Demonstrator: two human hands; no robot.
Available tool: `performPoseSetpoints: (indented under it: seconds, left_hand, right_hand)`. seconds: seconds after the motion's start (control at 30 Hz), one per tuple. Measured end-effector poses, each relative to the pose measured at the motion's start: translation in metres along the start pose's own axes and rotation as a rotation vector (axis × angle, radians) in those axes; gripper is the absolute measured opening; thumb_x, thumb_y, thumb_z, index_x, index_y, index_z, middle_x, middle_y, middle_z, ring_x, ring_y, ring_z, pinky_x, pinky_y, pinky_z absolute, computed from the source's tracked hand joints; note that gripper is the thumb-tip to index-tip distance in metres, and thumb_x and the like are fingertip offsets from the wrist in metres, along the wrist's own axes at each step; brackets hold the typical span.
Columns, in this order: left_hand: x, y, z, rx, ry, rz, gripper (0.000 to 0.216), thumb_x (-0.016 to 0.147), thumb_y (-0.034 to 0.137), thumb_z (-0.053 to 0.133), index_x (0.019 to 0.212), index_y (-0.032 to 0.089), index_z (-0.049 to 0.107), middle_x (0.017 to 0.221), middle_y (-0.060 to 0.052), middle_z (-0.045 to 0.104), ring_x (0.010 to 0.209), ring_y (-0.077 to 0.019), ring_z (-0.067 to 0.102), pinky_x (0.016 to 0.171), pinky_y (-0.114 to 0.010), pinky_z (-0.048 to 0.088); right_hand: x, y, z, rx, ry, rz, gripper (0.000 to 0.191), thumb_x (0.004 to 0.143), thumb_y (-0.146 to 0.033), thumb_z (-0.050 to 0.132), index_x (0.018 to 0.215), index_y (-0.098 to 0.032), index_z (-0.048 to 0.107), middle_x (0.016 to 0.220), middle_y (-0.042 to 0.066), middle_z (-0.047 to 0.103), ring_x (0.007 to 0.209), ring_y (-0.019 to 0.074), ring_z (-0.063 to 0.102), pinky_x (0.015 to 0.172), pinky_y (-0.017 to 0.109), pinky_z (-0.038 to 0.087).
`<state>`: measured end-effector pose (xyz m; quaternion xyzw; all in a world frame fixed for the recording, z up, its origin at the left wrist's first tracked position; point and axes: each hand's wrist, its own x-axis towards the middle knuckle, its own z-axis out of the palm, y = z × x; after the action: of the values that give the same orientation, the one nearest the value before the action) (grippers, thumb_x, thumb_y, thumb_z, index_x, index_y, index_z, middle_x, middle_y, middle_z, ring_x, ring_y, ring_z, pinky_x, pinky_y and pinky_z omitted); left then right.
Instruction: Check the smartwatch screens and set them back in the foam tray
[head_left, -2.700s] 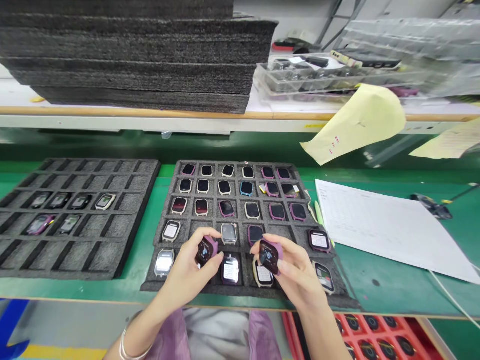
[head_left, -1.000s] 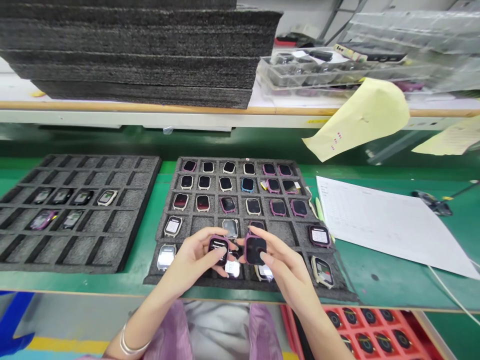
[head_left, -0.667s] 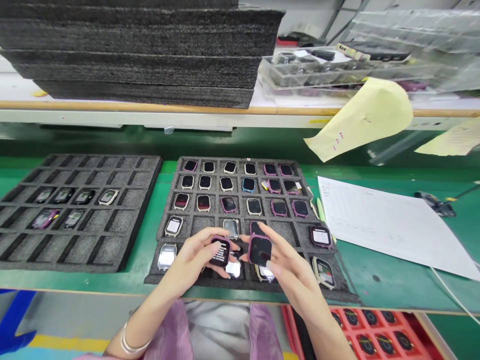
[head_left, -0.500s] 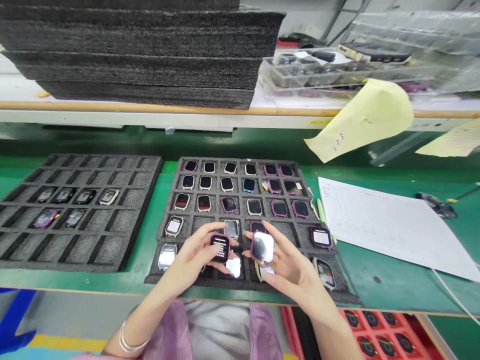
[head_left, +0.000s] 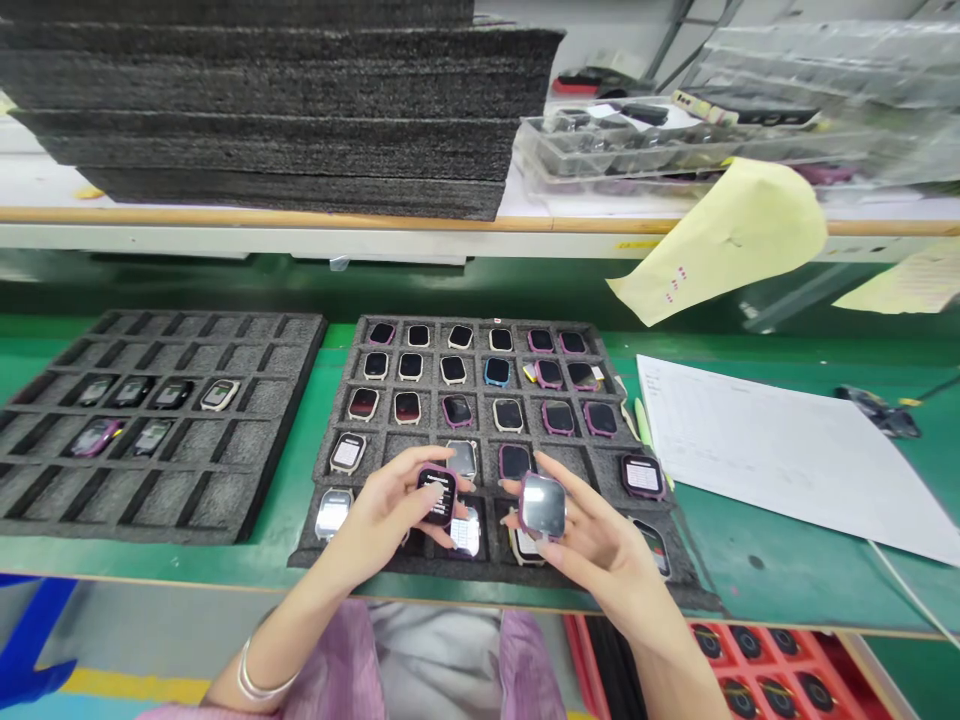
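Note:
My left hand (head_left: 390,510) is closed around a purple smartwatch case (head_left: 437,494) whose dark screen shows lines of white text; the thumb rests on the glass. In my right hand (head_left: 592,530) is a second purple smartwatch case (head_left: 543,505), gripped by its edges, its screen grey and reflective. Both are held above the near rows of a dark foam tray (head_left: 577,466). Below and between the hands sit a lit watch (head_left: 466,532) and a watch with a dark screen (head_left: 516,461), each in a slot. Fingers partly cover several near slots.
Another foam tray (head_left: 292,400) with several watches lies at the left. A printed sheet (head_left: 780,450) and a green pen (head_left: 642,422) lie to the right. Stacked foam trays (head_left: 285,110) and clear plastic trays (head_left: 600,150) occupy the shelf. A red tray (head_left: 757,665) with round parts is below.
My right hand has moved slightly right with its watch, whose screen has gone from bright glare to grey. More of the dark-screened watch behind it shows. The left hand has barely moved.

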<state>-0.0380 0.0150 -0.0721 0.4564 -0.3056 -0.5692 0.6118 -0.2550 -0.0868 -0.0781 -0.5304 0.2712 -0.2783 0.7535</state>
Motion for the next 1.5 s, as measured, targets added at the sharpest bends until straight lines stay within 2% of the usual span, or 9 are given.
performPoseSetpoints:
  seconds: [0.17,0.4,0.57,0.77,0.87,1.03,1.23,1.4,1.5]
  left_hand:
    - [0.000,-0.002,-0.003,0.141,0.006,0.047,0.053,0.081,0.018,0.072,0.129,0.025,0.049,0.124,-0.011,0.061,0.106,-0.0237,0.065,0.080,-0.031,0.059]
    - [0.020,-0.004,-0.030,0.861,0.161,0.171,0.049,0.084,0.013,0.058,0.132,0.024,0.051,0.129,-0.011,0.055,0.114,-0.0275,0.059,0.095,-0.044,0.051]
    - [0.029,0.002,-0.051,1.256,0.005,0.153,0.050,0.084,0.012,0.057,0.132,0.022,0.050,0.125,-0.010,0.054,0.121,-0.0284,0.051,0.106,-0.049,0.042]
    - [0.028,0.019,-0.020,1.570,0.057,0.135,0.048,0.087,0.019,0.060,0.134,0.016,0.048,0.134,-0.014,0.048,0.124,-0.0322,0.047,0.104,-0.048,0.044]
    - [0.042,0.015,0.015,1.594,0.048,0.083,0.023,0.096,0.023,0.048,0.114,0.013,0.060,0.113,-0.013,0.061,0.106,-0.0284,0.057,0.095,-0.044,0.049]
    - [0.069,-0.009,0.048,1.640,0.147,-0.097,0.019,0.094,0.010,0.048,0.094,0.003,0.065,0.092,-0.020,0.064,0.094,-0.0356,0.060,0.084,-0.052,0.049]
    - [0.062,-0.019,0.036,1.382,0.180,-0.045,0.021,0.090,0.014,0.058,0.108,0.004,0.059,0.101,-0.019,0.058,0.095,-0.0349,0.060,0.084,-0.050,0.050]
    - [0.057,-0.019,0.025,1.042,0.149,0.046,0.004,0.087,0.016,0.061,0.087,0.014,0.058,0.104,-0.012,0.057,0.093,-0.0265,0.064,0.086,-0.044,0.053]
    - [0.058,-0.012,0.022,0.818,0.113,0.082,0.005,0.089,0.020,0.058,0.091,0.016,0.054,0.104,-0.010,0.063,0.091,-0.0204,0.068,0.081,-0.034,0.057]
  right_hand:
    - [0.003,-0.004,-0.001,0.000,0.028,-0.027,0.064,0.085,-0.026,0.077,0.142,-0.028,0.048,0.128,0.013,0.065,0.096,0.0267,0.071,0.093,0.042,0.053]
    - [0.009,-0.011,-0.012,-0.009,0.029,0.000,0.064,0.086,-0.025,0.076,0.142,-0.028,0.046,0.129,0.013,0.063,0.096,0.0271,0.071,0.095,0.046,0.051]
    - [0.014,-0.021,-0.025,-0.011,0.033,0.007,0.066,0.087,-0.026,0.074,0.145,-0.029,0.041,0.130,0.012,0.063,0.093,0.0262,0.071,0.097,0.047,0.050]
    - [0.028,-0.032,-0.037,0.056,0.000,0.068,0.065,0.087,-0.027,0.074,0.144,-0.029,0.042,0.134,0.013,0.060,0.097,0.0281,0.070,0.101,0.050,0.045]
    - [0.036,-0.038,-0.038,0.148,-0.030,0.101,0.060,0.089,-0.028,0.070,0.143,-0.026,0.045,0.136,0.013,0.059,0.109,0.0310,0.066,0.106,0.053,0.041]
    - [0.042,-0.044,-0.036,0.230,-0.033,0.119,0.055,0.094,-0.025,0.063,0.144,-0.026,0.042,0.139,0.012,0.058,0.123,0.0301,0.057,0.110,0.054,0.037]
    - [0.047,-0.047,-0.034,0.194,-0.074,0.101,0.057,0.092,-0.025,0.068,0.143,-0.028,0.043,0.143,0.011,0.054,0.111,0.0296,0.065,0.101,0.049,0.045]
    - [0.056,-0.063,-0.030,0.132,-0.174,0.088,0.056,0.092,-0.023,0.069,0.142,-0.026,0.045,0.136,0.011,0.060,0.105,0.0276,0.068,0.093,0.041,0.048]
    - [0.065,-0.070,-0.026,0.099,-0.237,0.061,0.049,0.092,-0.021,0.069,0.137,-0.025,0.050,0.128,0.010,0.065,0.100,0.0238,0.069,0.088,0.035,0.049]
